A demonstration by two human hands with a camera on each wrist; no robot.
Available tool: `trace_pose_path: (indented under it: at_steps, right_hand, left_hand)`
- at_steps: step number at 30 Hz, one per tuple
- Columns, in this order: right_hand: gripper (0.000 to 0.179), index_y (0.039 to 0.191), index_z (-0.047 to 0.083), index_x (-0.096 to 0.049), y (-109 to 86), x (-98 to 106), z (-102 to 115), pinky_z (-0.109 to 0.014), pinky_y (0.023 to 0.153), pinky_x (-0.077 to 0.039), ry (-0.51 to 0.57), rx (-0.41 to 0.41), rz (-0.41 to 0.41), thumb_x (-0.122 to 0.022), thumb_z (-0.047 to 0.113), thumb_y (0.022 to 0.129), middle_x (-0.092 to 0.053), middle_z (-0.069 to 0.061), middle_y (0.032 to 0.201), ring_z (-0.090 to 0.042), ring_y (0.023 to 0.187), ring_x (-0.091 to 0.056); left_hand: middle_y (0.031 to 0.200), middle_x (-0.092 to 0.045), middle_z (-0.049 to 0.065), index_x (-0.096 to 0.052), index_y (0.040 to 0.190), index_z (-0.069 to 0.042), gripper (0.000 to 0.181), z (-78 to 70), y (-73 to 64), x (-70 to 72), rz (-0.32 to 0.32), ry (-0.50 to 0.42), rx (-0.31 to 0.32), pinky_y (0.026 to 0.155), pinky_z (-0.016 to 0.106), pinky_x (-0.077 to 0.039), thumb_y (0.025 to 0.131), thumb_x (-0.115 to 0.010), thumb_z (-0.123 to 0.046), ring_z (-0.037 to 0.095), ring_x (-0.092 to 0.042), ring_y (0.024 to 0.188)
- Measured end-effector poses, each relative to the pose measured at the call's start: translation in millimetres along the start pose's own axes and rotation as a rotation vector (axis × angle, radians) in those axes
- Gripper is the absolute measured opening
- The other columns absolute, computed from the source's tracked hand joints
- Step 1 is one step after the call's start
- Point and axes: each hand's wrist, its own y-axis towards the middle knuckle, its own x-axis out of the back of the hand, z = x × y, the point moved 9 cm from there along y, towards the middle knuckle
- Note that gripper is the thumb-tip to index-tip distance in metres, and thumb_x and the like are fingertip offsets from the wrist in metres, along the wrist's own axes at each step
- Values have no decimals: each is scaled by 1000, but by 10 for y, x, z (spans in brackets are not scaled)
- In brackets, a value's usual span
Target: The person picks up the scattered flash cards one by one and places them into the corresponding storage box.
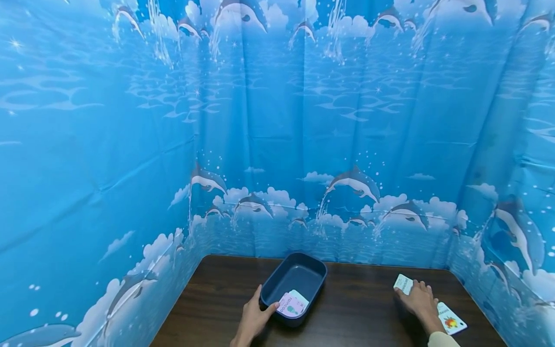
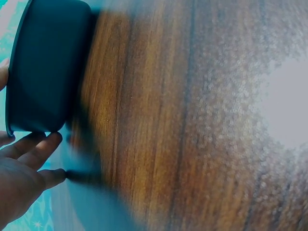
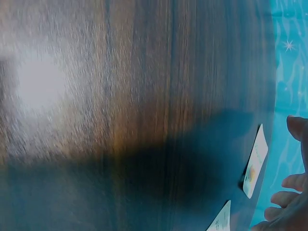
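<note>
At the near left corner of a dark blue plastic container, my left hand grips the rim, its thumb over the edge and, in the left wrist view, its fingers against the outer wall. Inside the container lies a pink picture card over a pale green-edged card. On the right, my right hand hovers between two flashcards, holding nothing. One white card lies just beyond its fingers. The other, a fruit card, lies near the wrist. The right wrist view shows the fingers spread, apart from the table.
The brown wood-grain table carries the container and cards. A blue dolphin-print curtain stands round its back and sides. Light glares off the tabletop in both wrist views.
</note>
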Motion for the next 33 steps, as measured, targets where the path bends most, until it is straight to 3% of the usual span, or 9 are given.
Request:
trace_pose_path:
  at_steps: [11, 20, 24, 33]
  right_hand:
    - [85, 137, -30, -36, 123, -13, -112, -77, 108, -38, -9, -29, 46, -65, 40, 98, -47, -47, 130, -60, 126, -46]
    - [86, 143, -30, -33, 289, 46, -105, -77, 117, -33, -29, -53, 94, -64, 39, 101, -38, -51, 145, -65, 139, -37]
    - [86, 142, -30, -33, 316, 57, -118, -76, 116, -35, -30, -62, 100, -65, 37, 100, -39, -51, 143, -65, 135, -41]
    - [91, 144, -29, -32, 404, -84, -162, -78, 116, -33, -18, -51, 154, -67, 44, 100, -38, -51, 144, -66, 135, -40]
  left_hand:
    - [147, -56, 41, -40, 158, 12, 96, 25, -7, -25, 25, 8, -11, 105, 68, -52, 93, -84, -44, 54, -62, 132]
    - [148, -56, 41, -40, 158, 12, 96, 7, 24, -16, 21, 5, -7, 106, 69, -51, 94, -84, -44, 55, -61, 132]
    - [148, -56, 41, -40, 159, 11, 95, -4, 39, -9, 28, 7, 2, 105, 69, -52, 94, -84, -43, 54, -62, 132]
    - [149, -55, 41, -39, 159, 11, 96, 18, 59, -18, 43, 11, -5, 104, 68, -53, 95, -82, -45, 55, -61, 132]
